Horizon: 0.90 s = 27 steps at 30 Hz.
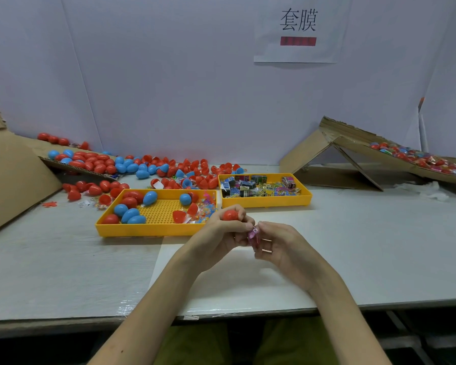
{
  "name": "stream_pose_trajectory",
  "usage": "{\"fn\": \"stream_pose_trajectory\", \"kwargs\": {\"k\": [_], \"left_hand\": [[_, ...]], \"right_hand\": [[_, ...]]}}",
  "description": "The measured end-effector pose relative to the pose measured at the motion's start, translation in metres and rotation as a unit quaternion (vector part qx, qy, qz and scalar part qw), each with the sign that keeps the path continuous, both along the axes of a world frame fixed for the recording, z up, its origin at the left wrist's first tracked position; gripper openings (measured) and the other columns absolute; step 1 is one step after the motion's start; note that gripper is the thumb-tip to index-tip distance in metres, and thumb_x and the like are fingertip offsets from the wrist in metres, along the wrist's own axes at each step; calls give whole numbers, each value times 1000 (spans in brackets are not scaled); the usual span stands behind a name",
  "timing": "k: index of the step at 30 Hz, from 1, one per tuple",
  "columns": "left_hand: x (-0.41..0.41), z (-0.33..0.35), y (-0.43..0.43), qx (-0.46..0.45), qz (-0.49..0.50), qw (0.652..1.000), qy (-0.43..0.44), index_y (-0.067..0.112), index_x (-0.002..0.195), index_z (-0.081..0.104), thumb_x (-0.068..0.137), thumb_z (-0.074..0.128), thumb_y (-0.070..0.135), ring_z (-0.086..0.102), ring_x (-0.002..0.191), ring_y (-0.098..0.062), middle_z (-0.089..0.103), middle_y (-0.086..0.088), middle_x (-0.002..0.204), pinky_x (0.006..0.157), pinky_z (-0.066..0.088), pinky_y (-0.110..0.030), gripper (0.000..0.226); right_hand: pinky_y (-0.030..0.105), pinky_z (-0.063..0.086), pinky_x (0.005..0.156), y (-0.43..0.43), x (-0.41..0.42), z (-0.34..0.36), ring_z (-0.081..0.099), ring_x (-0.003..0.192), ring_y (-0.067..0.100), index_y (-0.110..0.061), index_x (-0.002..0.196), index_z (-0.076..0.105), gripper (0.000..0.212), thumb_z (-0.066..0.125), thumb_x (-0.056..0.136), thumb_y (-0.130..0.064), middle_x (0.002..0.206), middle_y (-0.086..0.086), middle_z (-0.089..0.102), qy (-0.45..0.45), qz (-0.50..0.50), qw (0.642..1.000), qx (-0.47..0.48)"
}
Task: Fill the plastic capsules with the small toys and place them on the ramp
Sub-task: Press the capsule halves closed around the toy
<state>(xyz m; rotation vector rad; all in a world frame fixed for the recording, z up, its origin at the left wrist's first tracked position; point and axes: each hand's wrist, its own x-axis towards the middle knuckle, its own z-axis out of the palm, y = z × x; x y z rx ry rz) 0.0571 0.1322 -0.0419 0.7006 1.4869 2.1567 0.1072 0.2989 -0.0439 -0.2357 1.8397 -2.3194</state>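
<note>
On my feed the left hand [221, 234] curls round a red capsule [230, 215] of glossy, rounded plastic. I can't tell whether it is a half or a whole egg. It sits over the near middle of the table [366, 246], just in front of the two yellow trays. The right hand [281, 246] pinches a small pink toy [253, 234] in a shiny wrapper, just beside the capsule and touching the left fingertips. The left tray [142, 229] holds red and blue capsules, the right tray [266, 202] printed packets. Far right, the cardboard ramp [353, 143] carries more capsules.
</note>
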Motion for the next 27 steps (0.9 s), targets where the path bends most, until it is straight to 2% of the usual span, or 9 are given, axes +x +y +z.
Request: {"fn": "stream_pose_trajectory", "kwargs": {"k": [2, 5, 10, 15, 17, 20, 22, 25, 27], "left_hand": [[0, 1, -1, 11, -7, 1000, -7, 14, 76, 49, 76, 62, -2, 46, 64, -17, 56, -5, 73, 66, 54, -31, 21], [0, 3, -2, 18, -12, 1000, -19, 13, 77, 47, 74, 60, -3, 50, 66, -19, 53, -7, 74, 66, 56, -31, 20], [2, 5, -4, 17, -41, 999, -28, 11, 77, 44, 76, 56, -5, 54, 59, -13, 54, -3, 69, 63, 52, -26, 20], [2, 4, -4, -4, -42, 999, -12, 13, 73, 49, 75, 58, -4, 38, 64, -16, 51, -6, 73, 62, 42, -26, 20], [1, 4, -3, -6, -40, 999, -4, 13, 73, 50, 75, 61, -3, 38, 66, -18, 53, -6, 76, 65, 42, -28, 20], [0, 4, -2, 2, -36, 999, -3, 16, 71, 52, 73, 64, 0, 43, 64, -17, 54, -4, 77, 71, 48, -32, 20], [-1, 3, -3, 15, -20, 1000, -16, 17, 69, 53, 75, 61, -1, 44, 60, -15, 53, -2, 75, 67, 51, -29, 21], [-2, 3, -4, 19, 32, 999, -23, 15, 74, 52, 75, 64, 2, 49, 59, -14, 54, -2, 73, 62, 48, -25, 18], [-2, 3, -3, -1, 80, 997, -16, 16, 77, 52, 78, 71, 15, 51, 61, -14, 53, -1, 73, 62, 47, -25, 19]], "right_hand": [[25, 49, 64, 2, 0, 1, 54, 80, 19, -5, 93, 67, 25, 66, 85, -29, 86, 9, 60, -3, 10, 1000, -1], [27, 48, 65, 3, 1, 0, 49, 75, 15, -7, 93, 71, 23, 66, 85, -28, 87, 9, 57, -17, 29, 999, -2], [27, 47, 66, 4, 1, -1, 50, 68, 11, -16, 86, 76, 18, 71, 80, -33, 83, 4, 57, -35, 62, 997, -10], [26, 45, 64, 5, 0, -2, 51, 64, 10, -17, 84, 77, 18, 67, 85, -32, 77, 1, 61, -50, 67, 996, -22], [26, 46, 63, 5, 0, -2, 53, 63, 10, -16, 85, 76, 17, 67, 85, -30, 76, 1, 60, -49, 60, 997, -25], [25, 48, 63, 6, 0, -1, 56, 66, 13, -13, 83, 74, 15, 68, 83, -27, 76, 3, 62, -47, 40, 997, -45], [25, 50, 64, 7, 1, 0, 62, 69, 14, -13, 78, 73, 14, 67, 84, -25, 75, 4, 63, -38, 42, 997, -57], [29, 55, 75, 8, 3, 0, 69, 87, 19, -12, 80, 75, 16, 66, 90, -21, 82, 5, 69, -16, 57, 997, -49], [32, 57, 80, 7, 3, 0, 70, 94, 24, -8, 85, 75, 16, 66, 89, -21, 87, 9, 70, -15, 47, 997, -55]]}}
